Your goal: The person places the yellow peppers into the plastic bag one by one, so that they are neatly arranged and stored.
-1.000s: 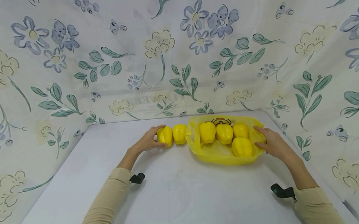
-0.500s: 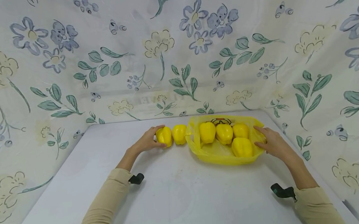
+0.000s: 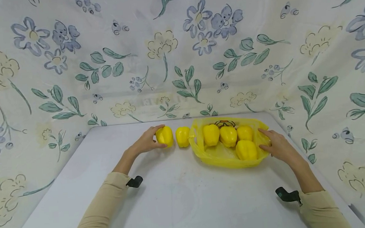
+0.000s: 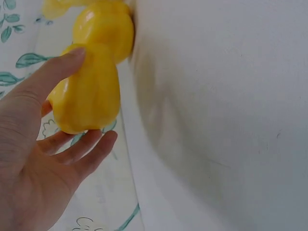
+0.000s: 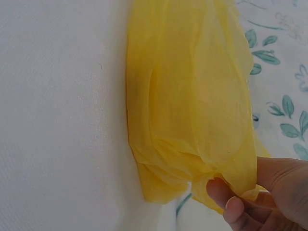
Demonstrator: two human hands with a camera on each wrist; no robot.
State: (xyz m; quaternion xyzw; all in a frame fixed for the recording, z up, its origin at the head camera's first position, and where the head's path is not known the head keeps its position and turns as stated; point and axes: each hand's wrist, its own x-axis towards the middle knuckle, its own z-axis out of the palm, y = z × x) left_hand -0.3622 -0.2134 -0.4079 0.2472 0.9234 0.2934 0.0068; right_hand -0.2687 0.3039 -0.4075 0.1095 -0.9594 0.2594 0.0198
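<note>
My left hand (image 3: pixel 144 142) holds a glossy yellow bell pepper (image 3: pixel 165 137) between thumb and fingers, near the back of the table. In the left wrist view, the thumb lies along one side of this pepper (image 4: pixel 91 91) and the fingertips are at its lower end. A second yellow bell pepper (image 3: pixel 182 137) stands just right of it, beside the mouth of a thin yellow plastic bag (image 3: pixel 222 163). Several more bell peppers (image 3: pixel 228 136) lie in the bag. At the bag's right end my right hand (image 3: pixel 278 145) grips its edge; in the right wrist view, thumb and fingers pinch the crumpled film (image 5: pixel 240 185).
The white table (image 3: pixel 181 203) stretches in front of the peppers and off to the left. A floral curtain (image 3: pixel 168 77) hangs behind it and at both sides. Dark wrist cameras stick out from the left sleeve (image 3: pixel 106 200) and the right sleeve (image 3: pixel 322 210).
My left hand has moved slightly left and up with its bell pepper, widening the gap to the second one. The right hand and the bag have stayed where they were.
</note>
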